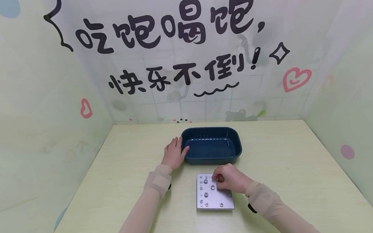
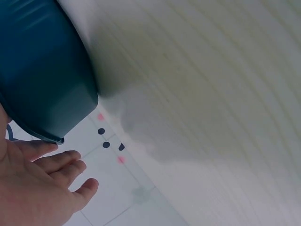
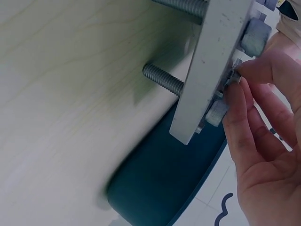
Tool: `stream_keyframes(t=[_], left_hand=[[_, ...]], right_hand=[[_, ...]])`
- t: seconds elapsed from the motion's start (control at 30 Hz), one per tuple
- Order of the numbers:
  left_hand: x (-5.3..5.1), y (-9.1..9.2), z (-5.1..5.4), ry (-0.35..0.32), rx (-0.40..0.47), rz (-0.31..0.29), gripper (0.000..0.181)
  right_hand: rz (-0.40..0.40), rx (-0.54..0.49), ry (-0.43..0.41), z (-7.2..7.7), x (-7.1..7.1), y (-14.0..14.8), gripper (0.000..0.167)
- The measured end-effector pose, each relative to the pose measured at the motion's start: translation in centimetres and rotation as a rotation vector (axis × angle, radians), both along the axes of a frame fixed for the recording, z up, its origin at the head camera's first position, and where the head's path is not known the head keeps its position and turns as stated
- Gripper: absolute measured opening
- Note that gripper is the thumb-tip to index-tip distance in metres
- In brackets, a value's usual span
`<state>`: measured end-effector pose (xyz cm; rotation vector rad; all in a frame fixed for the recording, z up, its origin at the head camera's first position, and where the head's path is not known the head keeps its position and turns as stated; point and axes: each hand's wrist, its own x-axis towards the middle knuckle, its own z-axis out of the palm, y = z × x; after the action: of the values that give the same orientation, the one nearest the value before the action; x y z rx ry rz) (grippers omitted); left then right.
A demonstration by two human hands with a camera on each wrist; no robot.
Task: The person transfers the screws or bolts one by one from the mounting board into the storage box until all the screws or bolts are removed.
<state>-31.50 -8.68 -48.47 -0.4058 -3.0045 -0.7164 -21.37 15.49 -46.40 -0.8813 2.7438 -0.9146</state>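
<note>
Mid-frame, your relaxed left hand likely steadies the blue oblong plastic bin; your right hand pinches a metal fastener.

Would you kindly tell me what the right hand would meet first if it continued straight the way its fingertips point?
Most likely the face of the metal plate: the fingertips of the right hand point at it, pinching what looks like a small metal fitting. Any remaining gap is hard to judge.
</note>
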Motion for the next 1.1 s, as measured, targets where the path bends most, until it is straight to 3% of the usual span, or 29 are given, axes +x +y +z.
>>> stream_keyframes(t=[0.7,1.1], left_hand=[[0.02,-0.02,-0.09,-0.002,-0.009,-0.001,0.065],[-0.19,0.01,-0.30,0.011,-0.010,-0.007,0.065]], right_hand=[[0.011,0.084,-0.045,0.69,-0.24,-0.36,0.018],[0.009,0.099,-0.001,0.31,-0.57,-0.52,0.014]])
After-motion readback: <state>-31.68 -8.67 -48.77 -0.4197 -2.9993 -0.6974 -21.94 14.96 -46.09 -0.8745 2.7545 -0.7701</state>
